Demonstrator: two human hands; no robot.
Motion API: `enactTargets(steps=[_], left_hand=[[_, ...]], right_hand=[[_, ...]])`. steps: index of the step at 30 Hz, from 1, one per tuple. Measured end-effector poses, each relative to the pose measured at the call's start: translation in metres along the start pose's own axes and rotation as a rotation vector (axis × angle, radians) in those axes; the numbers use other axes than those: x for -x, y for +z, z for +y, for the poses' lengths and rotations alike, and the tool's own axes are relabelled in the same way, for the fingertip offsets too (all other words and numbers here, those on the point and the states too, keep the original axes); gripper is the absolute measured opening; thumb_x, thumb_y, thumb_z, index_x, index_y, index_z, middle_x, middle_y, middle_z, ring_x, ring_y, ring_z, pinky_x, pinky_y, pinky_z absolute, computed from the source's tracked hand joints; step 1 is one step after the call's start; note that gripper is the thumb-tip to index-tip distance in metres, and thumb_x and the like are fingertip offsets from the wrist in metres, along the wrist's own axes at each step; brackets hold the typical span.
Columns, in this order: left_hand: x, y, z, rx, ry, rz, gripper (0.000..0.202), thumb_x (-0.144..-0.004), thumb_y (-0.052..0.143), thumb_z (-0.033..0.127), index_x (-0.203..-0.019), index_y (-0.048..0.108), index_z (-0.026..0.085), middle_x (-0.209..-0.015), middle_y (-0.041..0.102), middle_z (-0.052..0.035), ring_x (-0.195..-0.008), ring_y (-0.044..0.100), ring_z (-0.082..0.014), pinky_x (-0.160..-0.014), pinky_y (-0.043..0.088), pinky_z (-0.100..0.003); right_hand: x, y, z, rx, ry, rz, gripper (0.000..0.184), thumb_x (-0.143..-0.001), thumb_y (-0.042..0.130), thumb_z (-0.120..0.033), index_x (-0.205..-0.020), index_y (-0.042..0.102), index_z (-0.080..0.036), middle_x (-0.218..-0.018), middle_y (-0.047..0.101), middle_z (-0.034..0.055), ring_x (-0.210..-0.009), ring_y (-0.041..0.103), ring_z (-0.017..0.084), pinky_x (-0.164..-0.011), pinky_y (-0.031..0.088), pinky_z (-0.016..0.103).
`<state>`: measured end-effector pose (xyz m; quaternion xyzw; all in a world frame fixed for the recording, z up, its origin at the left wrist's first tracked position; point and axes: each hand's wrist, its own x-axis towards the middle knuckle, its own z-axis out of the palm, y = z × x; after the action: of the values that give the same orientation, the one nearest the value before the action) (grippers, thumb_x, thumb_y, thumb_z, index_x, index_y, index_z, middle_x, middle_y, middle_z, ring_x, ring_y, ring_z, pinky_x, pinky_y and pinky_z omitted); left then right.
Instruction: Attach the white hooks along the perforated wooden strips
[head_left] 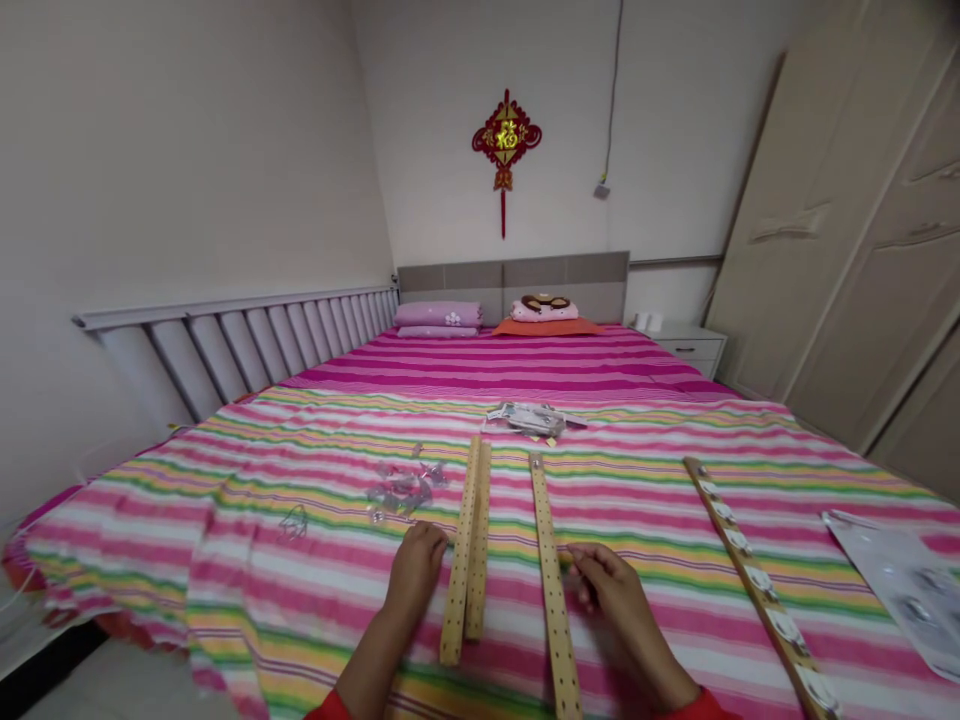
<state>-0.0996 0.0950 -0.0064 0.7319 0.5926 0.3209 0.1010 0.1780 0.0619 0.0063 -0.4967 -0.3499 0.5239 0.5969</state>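
A home bedroom, shown by the striped bed, pillows, nightstand and wardrobe.

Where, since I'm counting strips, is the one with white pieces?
In the head view, the strip lies at right, between the right hand and the clear packet.

Left pair: two pale, hole-dotted wooden strips, lying lengthwise, side by side, on the striped bedspread.
Single strip: one similar wooden strip, flat, apart from the pair, to its right.
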Motion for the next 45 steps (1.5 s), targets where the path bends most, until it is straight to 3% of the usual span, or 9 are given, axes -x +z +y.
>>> enactTargets(steps=[3, 7, 13, 19, 25, 30, 38, 41, 45], left_hand=[[0.000, -0.001, -0.008, 0.022, 0.015, 0.004, 0.019, -0.080, 0.048, 0.017, -0.075, 0.066, 0.018, -0.081, 0.062, -0.0066, -0.084, 0.054, -0.0214, -0.079, 0.043, -0.035], [-0.002, 0.003, -0.013, 0.091, 0.031, -0.003, 0.024, -0.075, 0.053, 0.013, -0.093, 0.068, 0.018, -0.095, 0.065, -0.0082, -0.093, 0.056, -0.0216, -0.085, 0.043, -0.035], [-0.007, 0.005, -0.008, 0.156, 0.021, -0.033, 0.022, -0.080, 0.051, 0.024, -0.073, 0.071, 0.019, -0.078, 0.067, -0.0071, -0.081, 0.058, -0.0216, -0.078, 0.044, -0.035], [-0.009, -0.006, -0.007, 0.632, -0.311, 0.128, 0.018, -0.071, 0.065, 0.032, -0.077, 0.070, 0.016, -0.077, 0.070, -0.0054, -0.077, 0.062, -0.0195, -0.072, 0.048, -0.030], [-0.003, -0.020, 0.032, 1.348, -0.688, 0.018, 0.015, -0.068, 0.075, 0.022, -0.077, 0.066, 0.014, -0.067, 0.066, 0.0010, -0.059, 0.060, -0.0066, -0.054, 0.048, -0.014], [0.007, -0.019, 0.070, 1.578, -0.781, -0.143, 0.010, -0.072, 0.071, 0.008, -0.076, 0.063, 0.013, -0.065, 0.064, 0.0013, -0.052, 0.059, -0.0032, -0.048, 0.046, -0.010], [0.019, -0.010, 0.105, 1.510, -0.687, -0.241, 0.016, -0.071, 0.074, 0.020, -0.083, 0.065, 0.014, -0.078, 0.067, -0.0026, -0.069, 0.063, -0.0084, -0.063, 0.049, -0.016], [0.022, -0.008, 0.114, 1.239, -0.477, -0.214, 0.023, -0.071, 0.073, 0.032, -0.085, 0.067, 0.015, -0.079, 0.068, -0.0037, -0.073, 0.062, -0.0121, -0.065, 0.048, -0.020], [0.026, -0.011, 0.123, 0.765, -0.019, -0.194, 0.018, -0.079, 0.062, 0.034, -0.083, 0.070, 0.018, -0.086, 0.068, -0.0060, -0.085, 0.061, -0.0179, -0.076, 0.047, -0.027]], right_hand=[[0.003, 0.001, 0.005, -0.014, -0.001, -0.019, 0.034, -0.053, 0.077, -0.043, -0.069, 0.067, -0.015, -0.047, 0.056, -0.0034, -0.031, 0.041, 0.007, -0.032, 0.029, 0.020], [0.008, 0.008, 0.011, -0.060, 0.008, -0.058, 0.032, -0.057, 0.076, -0.044, -0.068, 0.065, -0.016, -0.044, 0.053, -0.0049, -0.032, 0.040, 0.006, -0.033, 0.028, 0.020], [0.015, 0.017, 0.016, -0.066, 0.022, -0.082, 0.030, -0.057, 0.076, -0.041, -0.070, 0.065, -0.017, -0.050, 0.055, -0.0048, -0.033, 0.039, 0.005, -0.033, 0.024, 0.019], [0.016, 0.016, 0.014, -0.010, 0.035, -0.102, 0.029, -0.058, 0.074, -0.042, -0.070, 0.064, -0.017, -0.050, 0.055, -0.0049, -0.033, 0.040, 0.006, -0.034, 0.027, 0.020], [0.030, 0.030, 0.007, 0.037, 0.019, -0.188, 0.030, -0.061, 0.073, -0.044, -0.071, 0.065, -0.017, -0.053, 0.057, -0.0039, -0.036, 0.041, 0.007, -0.037, 0.029, 0.020], [0.041, 0.042, -0.001, 0.089, -0.033, -0.238, 0.038, -0.055, 0.079, -0.049, -0.070, 0.066, -0.017, -0.054, 0.055, -0.0039, -0.041, 0.043, 0.008, -0.040, 0.032, 0.022], [0.049, 0.036, -0.015, 0.048, -0.096, -0.228, 0.040, -0.066, 0.070, -0.058, -0.070, 0.064, -0.018, -0.051, 0.052, -0.0044, -0.041, 0.042, 0.009, -0.041, 0.032, 0.022], [0.052, 0.032, -0.016, 0.002, -0.051, -0.246, 0.042, -0.071, 0.064, -0.060, -0.069, 0.063, -0.018, -0.049, 0.052, -0.0039, -0.040, 0.041, 0.009, -0.040, 0.030, 0.022], [0.051, 0.028, -0.010, -0.049, -0.012, -0.221, 0.044, -0.070, 0.065, -0.061, -0.069, 0.063, -0.018, -0.046, 0.052, -0.0039, -0.040, 0.042, 0.009, -0.041, 0.030, 0.022]])
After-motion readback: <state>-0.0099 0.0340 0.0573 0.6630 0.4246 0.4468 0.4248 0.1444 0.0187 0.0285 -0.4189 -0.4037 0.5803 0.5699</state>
